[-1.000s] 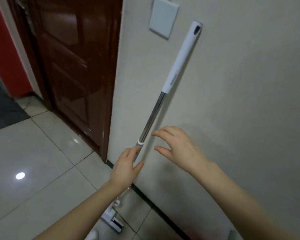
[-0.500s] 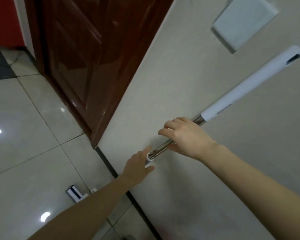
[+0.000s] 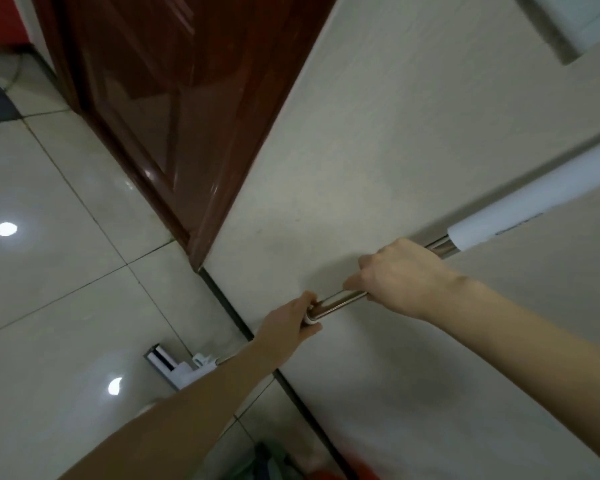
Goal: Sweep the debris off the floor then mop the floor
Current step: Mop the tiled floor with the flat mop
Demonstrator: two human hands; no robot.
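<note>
While left hand (image 3: pixel 290 323) grips the mop pole (image 3: pixel 340 302), right hand (image 3: pixel 404 277) grips higher.

Chrome mop pole (image 3: pixel 340 302) — white grip (image 3: pixel 534 209)

The wall (image 3: pixel 395 150) blocks passage just behind the mop pole (image 3: pixel 340 303), while tiled floor (image 3: pixel 49 306) opens leftward.

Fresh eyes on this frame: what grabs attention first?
A shiny metal mop pole slants across the beige wall at centre right; the right hand grips it higher, the left hand lower. Its white plastic grip sleeve runs off the right edge. A glossy red-brown wooden door fills the upper left, with pale floor tiles below it.
</note>
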